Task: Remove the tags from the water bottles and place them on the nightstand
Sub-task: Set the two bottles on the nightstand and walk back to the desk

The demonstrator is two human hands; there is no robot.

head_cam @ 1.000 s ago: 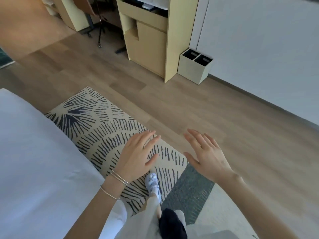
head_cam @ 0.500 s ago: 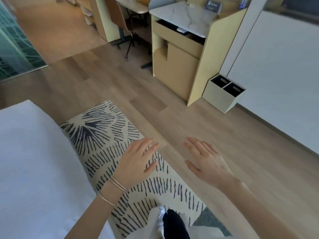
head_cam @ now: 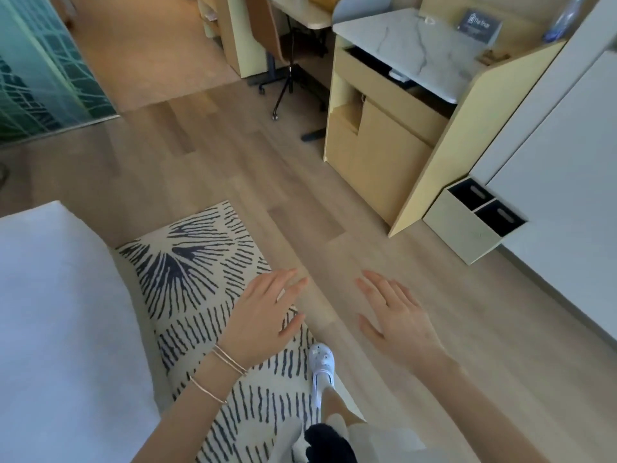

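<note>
My left hand [head_cam: 263,315] and my right hand [head_cam: 397,315] hover side by side over the floor, palms down, fingers straight, both holding nothing. A clear water bottle [head_cam: 564,18] stands at the far right back of a marble-topped cabinet [head_cam: 414,55], well ahead of both hands. Whether a tag hangs on it cannot be made out. A dark sign card [head_cam: 480,23] stands beside it on the marble top.
A white bed [head_cam: 60,329] fills the left. A patterned rug [head_cam: 200,279] lies beside it on the wooden floor. A two-slot bin [head_cam: 467,228] sits right of the cabinet by the white wall. A desk and chair [head_cam: 277,45] stand further back. My white shoe [head_cam: 322,365] is below.
The view has lifted and moved forward, bringing the cabinet's marble top, the bottle and the sign card into sight. Both hands keep the same open pose in front of me.
</note>
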